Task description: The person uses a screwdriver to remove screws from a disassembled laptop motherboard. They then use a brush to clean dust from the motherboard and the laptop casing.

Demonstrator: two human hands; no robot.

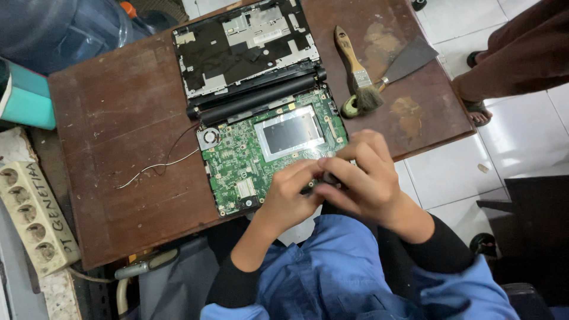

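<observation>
both hands pinching a small dark part, too hidden to id, over the near edge of the green circuit board (261, 160): left hand (290, 198) & right hand (364, 178) touching, fingers curled tight. board's lying in the opened laptop (249, 59) on the brown table (118, 118); brush (358, 74) resting beside it.

Brush (357, 74) right of circuit board (249, 160)

both forearms reach forward from blue sleeves with black cuffs, meeting at the middle; the left hand (288, 198) is curled, fingers bent inward toward the right hand (358, 178), which arches over it with knuckles up; the fingertips of both press together, pinching at one spot
</observation>
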